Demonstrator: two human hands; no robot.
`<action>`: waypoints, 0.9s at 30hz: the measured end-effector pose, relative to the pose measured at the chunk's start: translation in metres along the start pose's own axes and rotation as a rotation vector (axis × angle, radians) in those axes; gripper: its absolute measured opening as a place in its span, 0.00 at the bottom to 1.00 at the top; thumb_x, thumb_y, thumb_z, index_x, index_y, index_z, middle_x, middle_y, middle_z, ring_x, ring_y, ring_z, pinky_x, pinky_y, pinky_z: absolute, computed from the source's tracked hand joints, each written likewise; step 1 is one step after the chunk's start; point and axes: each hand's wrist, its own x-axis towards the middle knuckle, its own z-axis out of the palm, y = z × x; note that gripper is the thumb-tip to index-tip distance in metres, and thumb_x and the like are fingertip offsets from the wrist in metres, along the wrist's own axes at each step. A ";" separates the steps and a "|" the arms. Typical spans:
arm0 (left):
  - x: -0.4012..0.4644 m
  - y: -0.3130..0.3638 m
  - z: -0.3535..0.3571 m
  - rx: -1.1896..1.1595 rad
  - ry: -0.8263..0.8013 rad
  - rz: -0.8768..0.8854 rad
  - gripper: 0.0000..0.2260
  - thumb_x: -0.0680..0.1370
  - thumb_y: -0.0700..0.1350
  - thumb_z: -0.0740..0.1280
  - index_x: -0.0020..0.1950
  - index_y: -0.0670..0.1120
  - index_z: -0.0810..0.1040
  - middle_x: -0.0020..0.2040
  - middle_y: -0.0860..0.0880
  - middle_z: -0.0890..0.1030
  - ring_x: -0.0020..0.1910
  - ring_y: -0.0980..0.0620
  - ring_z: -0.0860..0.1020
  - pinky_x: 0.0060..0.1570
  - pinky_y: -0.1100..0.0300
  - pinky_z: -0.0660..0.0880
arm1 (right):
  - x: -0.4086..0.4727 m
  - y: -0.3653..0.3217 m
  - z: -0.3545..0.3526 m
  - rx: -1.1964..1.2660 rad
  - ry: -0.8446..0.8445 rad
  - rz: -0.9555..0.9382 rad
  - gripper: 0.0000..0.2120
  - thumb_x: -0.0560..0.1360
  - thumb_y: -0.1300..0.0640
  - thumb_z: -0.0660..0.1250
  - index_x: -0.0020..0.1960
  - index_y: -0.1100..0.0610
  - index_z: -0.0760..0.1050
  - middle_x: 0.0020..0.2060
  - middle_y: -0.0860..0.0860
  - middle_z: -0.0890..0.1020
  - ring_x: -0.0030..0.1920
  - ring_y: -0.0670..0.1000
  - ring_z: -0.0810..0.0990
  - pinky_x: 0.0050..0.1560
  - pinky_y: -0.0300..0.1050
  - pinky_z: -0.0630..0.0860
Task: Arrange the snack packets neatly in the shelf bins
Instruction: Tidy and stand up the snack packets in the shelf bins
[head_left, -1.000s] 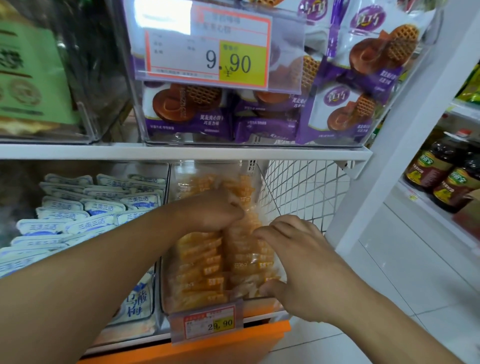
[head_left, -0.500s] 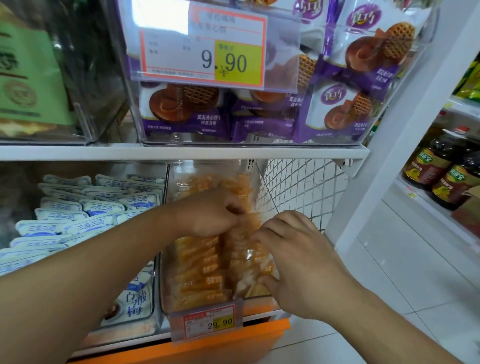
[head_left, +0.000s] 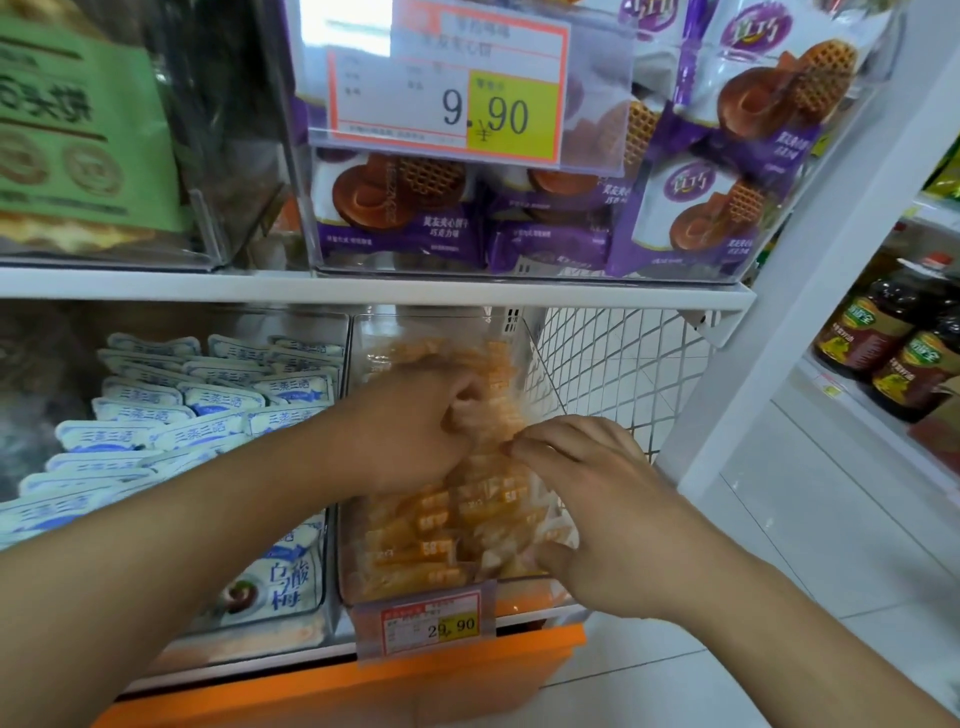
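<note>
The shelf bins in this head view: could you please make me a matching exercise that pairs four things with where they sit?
Things:
1. orange packets
2. blue-and-white packets
3. purple packets
4. dark bottles

Places:
A. upper shelf, behind the 9.90 tag
B. lower shelf, bin left of the hands
C. separate shelf at far right
D. lower shelf, bin under both hands

Pairs: 1-D, 2-B, 3-A, 4-C. The left hand and right hand both grip orange packets.
</note>
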 end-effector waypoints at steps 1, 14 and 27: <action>-0.011 0.004 -0.002 0.008 0.025 0.040 0.09 0.78 0.50 0.69 0.57 0.57 0.77 0.54 0.61 0.76 0.54 0.61 0.76 0.56 0.60 0.76 | 0.000 0.000 0.001 0.014 0.013 -0.002 0.38 0.71 0.38 0.72 0.78 0.44 0.66 0.73 0.39 0.67 0.74 0.45 0.59 0.75 0.37 0.48; -0.079 0.005 0.011 0.280 0.070 0.100 0.23 0.79 0.67 0.56 0.65 0.56 0.77 0.59 0.58 0.79 0.59 0.54 0.76 0.64 0.57 0.74 | 0.004 -0.020 0.009 -0.084 0.156 0.132 0.18 0.67 0.36 0.71 0.51 0.45 0.80 0.39 0.44 0.78 0.48 0.52 0.76 0.68 0.50 0.68; -0.091 -0.011 0.015 0.518 0.015 0.068 0.27 0.77 0.64 0.57 0.68 0.53 0.79 0.65 0.53 0.81 0.61 0.51 0.81 0.68 0.47 0.71 | 0.006 -0.020 0.014 0.004 0.141 0.080 0.27 0.75 0.37 0.69 0.72 0.42 0.74 0.66 0.40 0.77 0.71 0.44 0.69 0.81 0.49 0.47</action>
